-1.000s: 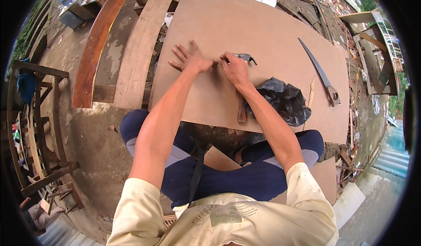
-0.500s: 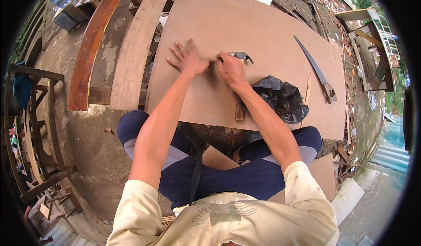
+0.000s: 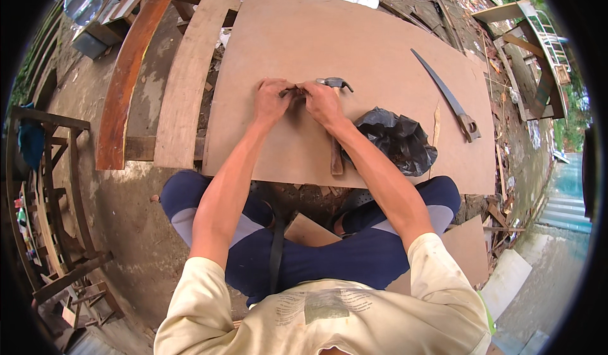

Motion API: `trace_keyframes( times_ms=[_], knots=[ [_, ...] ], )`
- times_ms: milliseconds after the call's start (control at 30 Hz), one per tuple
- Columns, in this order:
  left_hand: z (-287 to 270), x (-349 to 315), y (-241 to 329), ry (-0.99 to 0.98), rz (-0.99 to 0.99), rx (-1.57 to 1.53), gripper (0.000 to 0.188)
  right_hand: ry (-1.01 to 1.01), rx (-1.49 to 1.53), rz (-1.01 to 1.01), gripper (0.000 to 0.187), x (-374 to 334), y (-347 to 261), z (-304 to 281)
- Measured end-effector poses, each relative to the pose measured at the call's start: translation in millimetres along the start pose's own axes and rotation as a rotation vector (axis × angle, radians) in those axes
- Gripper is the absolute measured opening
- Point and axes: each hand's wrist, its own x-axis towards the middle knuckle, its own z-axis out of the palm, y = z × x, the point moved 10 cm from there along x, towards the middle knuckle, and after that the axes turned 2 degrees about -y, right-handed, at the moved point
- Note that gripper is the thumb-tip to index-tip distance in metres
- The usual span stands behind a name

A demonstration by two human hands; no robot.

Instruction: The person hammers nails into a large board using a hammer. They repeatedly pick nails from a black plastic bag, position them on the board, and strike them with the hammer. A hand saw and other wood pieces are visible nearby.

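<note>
Both of my hands meet over the large brown board (image 3: 285,32). My left hand (image 3: 271,103) is closed, its fingertips pinching at something small and dark. Fingertips of my right hand (image 3: 323,105) are pressed together right beside it, also on something too small to name. A claw hammer (image 3: 336,160) lies on the board under my right wrist, its metal head showing beyond the hand and its wooden handle pointing toward me. Close to my right forearm sits a crumpled black plastic bag (image 3: 399,143).
A handsaw (image 3: 446,95) with a wooden handle lies on the board's right side, near a thin wood sliver (image 3: 436,125). Left of the board are a pale plank (image 3: 190,89) and a reddish-brown plank (image 3: 135,79). A wooden frame (image 3: 69,196) stands at far left.
My left hand has gone from spread fingers on the board to a closed pinch against my right fingertips. The whole view has shifted slightly.
</note>
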Motion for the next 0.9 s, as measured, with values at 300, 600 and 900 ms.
trace_keyframes(
  times_ms=[300,600,900],
  knots=[
    [1,3,-2,0.036,-0.025,0.004,0.012,-0.117,0.051,0.063,0.030,-2,2,-5],
    [-1,3,1,-0.025,-0.027,0.028,0.009,0.150,-0.148,0.355,0.029,-28,-2,-57],
    [6,5,12,-0.031,0.051,-0.045,0.011,-0.079,-0.224,0.585,0.050,-62,55,-41]
  ],
)
